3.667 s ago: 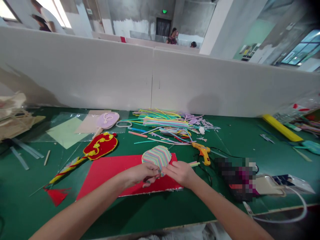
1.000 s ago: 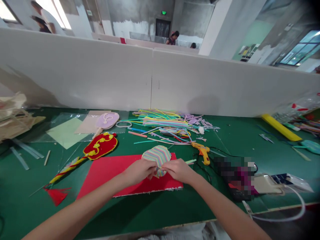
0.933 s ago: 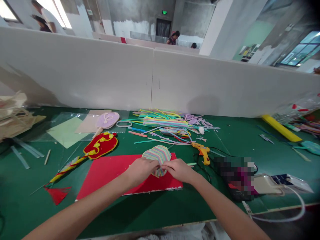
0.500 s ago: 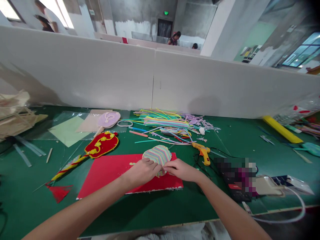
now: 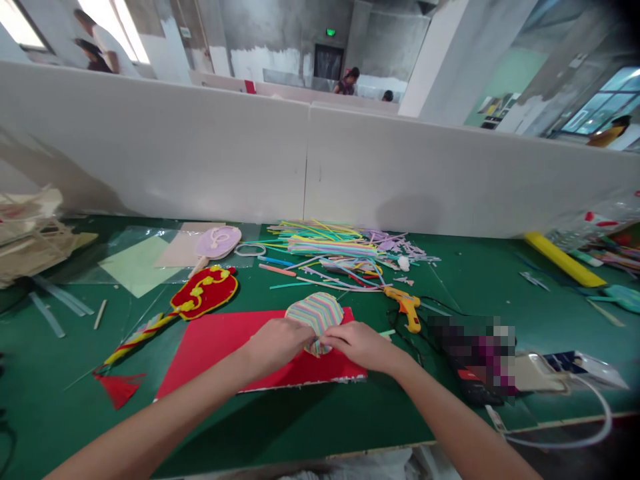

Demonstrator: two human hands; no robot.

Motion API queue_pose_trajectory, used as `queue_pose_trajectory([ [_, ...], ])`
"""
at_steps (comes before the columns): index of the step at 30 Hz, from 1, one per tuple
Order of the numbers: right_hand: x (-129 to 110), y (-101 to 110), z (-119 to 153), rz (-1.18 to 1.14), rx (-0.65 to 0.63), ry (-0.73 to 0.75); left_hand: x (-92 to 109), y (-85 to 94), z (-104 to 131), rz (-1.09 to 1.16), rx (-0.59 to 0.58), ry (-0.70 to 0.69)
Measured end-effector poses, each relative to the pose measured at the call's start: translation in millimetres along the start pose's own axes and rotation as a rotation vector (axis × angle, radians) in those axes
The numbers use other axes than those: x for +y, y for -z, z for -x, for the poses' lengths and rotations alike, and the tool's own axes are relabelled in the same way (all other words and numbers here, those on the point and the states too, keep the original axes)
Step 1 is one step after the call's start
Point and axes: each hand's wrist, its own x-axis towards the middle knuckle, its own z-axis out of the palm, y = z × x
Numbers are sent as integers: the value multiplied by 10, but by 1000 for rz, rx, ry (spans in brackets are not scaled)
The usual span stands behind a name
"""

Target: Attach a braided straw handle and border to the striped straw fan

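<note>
A flat, rounded piece (image 5: 323, 308) of zigzag pastel stripes, which looks made of fuzzy pipe cleaners, lies over a red board (image 5: 215, 340). My left hand (image 5: 286, 341) comes over its lower left part, thumb and fingers closed in a pinch. From the other side my right hand (image 5: 359, 343) pinches too, its fingertips almost meeting the left ones on the lower half of the piece. The exact spot gripped is hidden by the fingers. Left of the board rests a finished-looking red fan (image 5: 213, 297) with yellow trim, a wrapped handle and a red tassel (image 5: 119, 389).
A yellow glue gun (image 5: 406, 308) with its cable lies right of the board. Behind is a heap of coloured pipe cleaners (image 5: 333, 245). A lilac fan (image 5: 219, 243) is at the back left, a phone (image 5: 540, 371) at the right. A white partition (image 5: 200, 153) bounds the table.
My left fingers have drawn in from lying over the striped piece to a pinch close to the right fingertips. The right hand has shifted slightly left. Pale green strips now show beside the right wrist.
</note>
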Motion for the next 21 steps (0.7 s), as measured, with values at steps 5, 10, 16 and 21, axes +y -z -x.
queue_pose_trajectory([
  [5,107,87,-54,-417,-152,-125,8,-84,11,-279,124,-90],
  [10,129,52,-101,-708,-304,-202,57,-130,-24,-394,184,-202],
  [16,108,100,-73,-838,-282,-220,-29,-145,-37,-345,258,-195],
  [21,108,107,-65,-882,-279,-242,-81,-188,-60,-336,282,-76],
])
